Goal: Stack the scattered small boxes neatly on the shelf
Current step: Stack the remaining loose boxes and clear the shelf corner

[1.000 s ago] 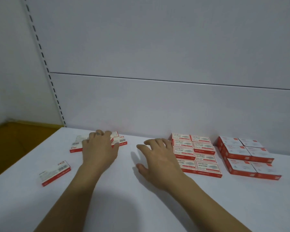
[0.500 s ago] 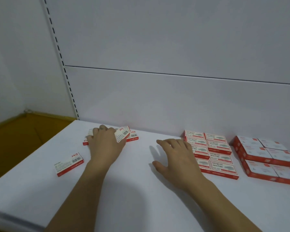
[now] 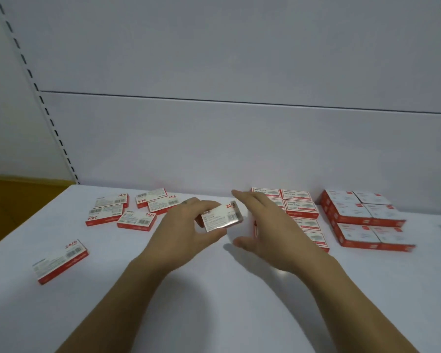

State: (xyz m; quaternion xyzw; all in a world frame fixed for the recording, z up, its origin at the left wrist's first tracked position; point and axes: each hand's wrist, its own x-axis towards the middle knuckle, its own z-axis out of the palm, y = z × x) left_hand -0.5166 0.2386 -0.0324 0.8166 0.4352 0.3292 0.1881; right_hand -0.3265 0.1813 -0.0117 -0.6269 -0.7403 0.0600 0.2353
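My left hand [image 3: 182, 229] holds a small red-and-white box [image 3: 220, 218] above the white shelf [image 3: 214, 301], thumb under it and fingers over its far edge. My right hand [image 3: 270, 230] hovers just right of that box, fingers straight and spread, holding nothing. Behind the right hand sits a neat block of stacked boxes [image 3: 299, 210], partly hidden by it. Several loose boxes [image 3: 135, 210] lie scattered at the back left, and one lone box [image 3: 61, 261] lies nearer the front left.
A second tidy stack of boxes [image 3: 364, 220] stands at the far right. The white back panel [image 3: 239, 138] rises behind the shelf. A slotted upright [image 3: 49, 118] runs along the left, with a brown floor [image 3: 15, 200] beyond the shelf's left edge.
My left hand has lifted one box off the scattered group and carried it to the right. My right hand has risen off the shelf and turned toward the box.
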